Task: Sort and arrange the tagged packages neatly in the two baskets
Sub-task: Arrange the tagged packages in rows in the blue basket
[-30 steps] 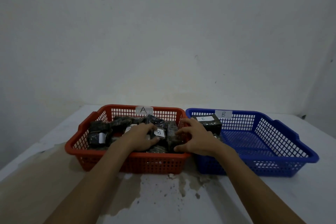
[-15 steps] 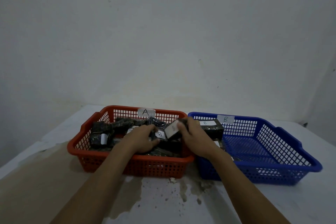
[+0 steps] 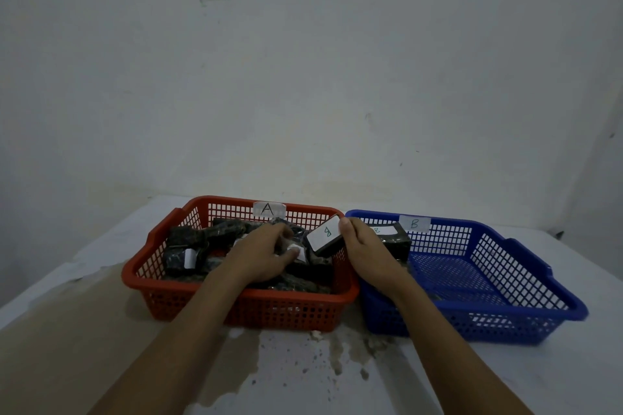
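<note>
A red basket [image 3: 236, 307] tagged A stands on the left and holds several dark packages [image 3: 188, 246] with white tags. Touching its right side is a blue basket [image 3: 505, 317] tagged B, with a dark B-tagged package [image 3: 392, 236] in its far left corner. My right hand [image 3: 367, 253] grips a dark package with a white B tag [image 3: 325, 235], lifted and tilted above the red basket's right rim. My left hand [image 3: 263, 256] rests inside the red basket, fingers closed on another tagged package [image 3: 298, 253] in the pile.
Both baskets sit on a white table [image 3: 67, 296] with brown stains and peeled patches near the front. A plain wall rises directly behind the baskets. The table's right corner lies beyond the blue basket.
My right hand has lifted the B-tagged package out of the red basket's pile and carried it up and right toward the rim between the baskets. My left hand stays in the pile.
</note>
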